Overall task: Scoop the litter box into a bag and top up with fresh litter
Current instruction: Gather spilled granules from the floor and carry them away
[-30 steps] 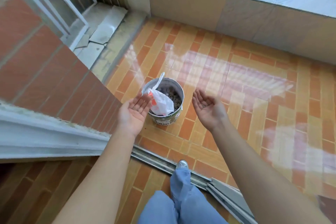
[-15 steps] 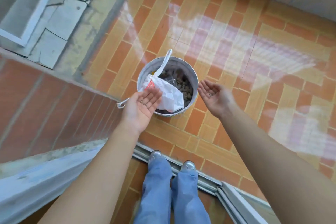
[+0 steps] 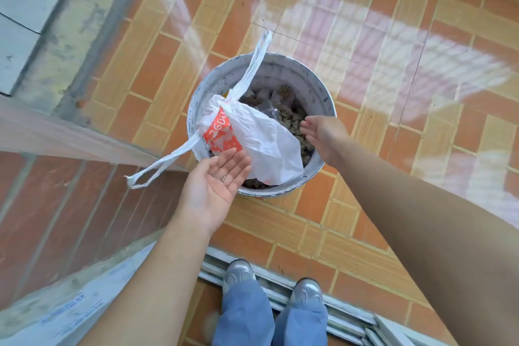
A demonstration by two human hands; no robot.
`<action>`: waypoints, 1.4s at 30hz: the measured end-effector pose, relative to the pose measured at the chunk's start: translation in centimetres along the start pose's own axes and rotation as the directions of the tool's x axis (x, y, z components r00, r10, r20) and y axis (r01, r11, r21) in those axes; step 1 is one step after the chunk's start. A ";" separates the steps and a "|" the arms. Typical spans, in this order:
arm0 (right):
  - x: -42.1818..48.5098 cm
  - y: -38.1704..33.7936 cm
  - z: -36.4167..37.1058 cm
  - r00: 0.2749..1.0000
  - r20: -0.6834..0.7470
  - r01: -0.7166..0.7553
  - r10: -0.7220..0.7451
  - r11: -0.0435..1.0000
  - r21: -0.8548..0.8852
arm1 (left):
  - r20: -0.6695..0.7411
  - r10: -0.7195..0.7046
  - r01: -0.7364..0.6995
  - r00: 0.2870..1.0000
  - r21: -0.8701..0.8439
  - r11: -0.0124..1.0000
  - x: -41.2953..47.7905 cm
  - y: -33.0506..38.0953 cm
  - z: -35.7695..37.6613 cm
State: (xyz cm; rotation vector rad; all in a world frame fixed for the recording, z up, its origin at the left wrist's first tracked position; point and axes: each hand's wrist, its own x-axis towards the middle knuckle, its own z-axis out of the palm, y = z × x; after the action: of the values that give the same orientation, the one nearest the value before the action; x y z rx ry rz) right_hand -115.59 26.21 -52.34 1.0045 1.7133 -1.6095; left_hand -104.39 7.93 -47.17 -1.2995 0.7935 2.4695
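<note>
A round grey metal bucket (image 3: 306,81) stands on the tiled floor, holding brown clumped waste (image 3: 292,121). On top of it lies a tied white plastic bag (image 3: 261,143) with an orange print; its two handles stick out over the rim, one toward the far side and one to the left. My left hand (image 3: 216,185) hovers palm up at the bucket's near rim, fingers straight, just under the bag's edge. Over the bucket's right side is my right hand (image 3: 323,135), fingers relaxed, holding nothing.
A brick-faced ledge (image 3: 56,196) with a pale sill runs along the left. A metal door track (image 3: 283,286) crosses the floor by my feet (image 3: 275,284). Grey concrete slabs (image 3: 28,8) lie at the far left. Orange tiles (image 3: 393,93) stretch to the right.
I have stepped closer and now look straight down on the bucket. My right hand has moved in over the bucket's right rim; my left hand stays palm up at the near rim.
</note>
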 end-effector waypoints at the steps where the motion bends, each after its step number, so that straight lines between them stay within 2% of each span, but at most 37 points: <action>1: 0.3 0.1 0.0 1.000 0.004 0.006 -0.005 0.996 -0.083 | 0.000 0.002 -0.002 1.000 0.002 1.000 0.1 0.0 -0.1; 5: 0.3 -0.4 -0.2 0.999 0.039 0.033 -0.024 0.968 -0.250 | -0.014 0.002 -0.002 1.000 0.001 1.000 0.2 0.1 -0.1; 8: -0.1 -0.8 -0.7 0.990 0.102 0.126 -0.095 0.927 -0.354 | -0.019 -0.001 0.001 1.000 0.001 1.000 0.1 0.2 0.0; 9: -0.5 -0.8 -0.8 0.979 0.131 0.197 -0.155 0.885 -0.422 | -0.022 0.000 0.000 1.000 0.002 1.000 0.0 0.3 0.0; 12: -1.2 -0.2 -1.3 0.917 0.217 0.394 -0.335 0.672 -0.627 | -0.035 0.010 -0.010 0.999 0.000 1.000 -0.3 0.5 0.2; 15: -1.2 0.8 -2.2 0.864 0.243 0.445 -0.440 0.442 -0.779 | -0.052 0.012 -0.012 0.999 -0.002 1.000 -0.8 0.4 0.4; 17: -1.0 1.5 -2.7 0.830 0.270 0.433 -0.487 0.261 -0.863 | -0.059 0.011 -0.011 0.998 0.002 1.000 -1.1 0.3 0.4; 18: -1.0 1.8 -2.8 0.831 0.274 0.413 -0.484 0.208 -0.887 | -0.062 0.010 -0.010 0.998 0.004 1.000 -1.2 0.2 0.4; 22: -1.5 2.8 -2.9 0.879 0.272 0.349 -0.391 0.139 -0.927 | -0.057 0.009 -0.007 0.998 0.029 1.000 -1.8 -0.2 0.7; 28: -1.5 3.3 -3.7 0.873 0.332 0.335 -0.356 -0.056 -0.941 | 0.050 0.012 -0.016 0.999 0.090 0.996 -2.7 -0.2 3.8; 31: -1.5 3.4 -4.2 0.861 0.357 0.341 -0.363 -0.110 -0.934 | 0.126 0.059 -0.077 0.990 0.137 0.988 -2.3 1.0 7.3; 34: -1.6 3.6 -4.5 0.847 0.371 0.356 -0.379 -0.113 -0.928 | 0.135 0.114 -0.145 0.984 0.249 0.958 -0.6 2.3 11.0; 38: -1.5 4.1 -4.5 0.838 0.369 0.386 -0.401 -0.042 -0.922 | 0.040 0.141 -0.143 0.989 0.488 0.861 3.0 2.3 14.6; 42: -1.5 4.2 -4.5 0.832 0.366 0.404 -0.417 0.003 -0.915 | -0.089 0.139 -0.041 0.986 0.686 0.727 5.8 1.1 15.5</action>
State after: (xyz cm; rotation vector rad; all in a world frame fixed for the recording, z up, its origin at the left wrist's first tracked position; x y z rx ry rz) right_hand -110.91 30.40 -53.01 -0.2757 2.5704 -0.2568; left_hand -118.83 15.56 -44.45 -1.1421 1.6393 1.8289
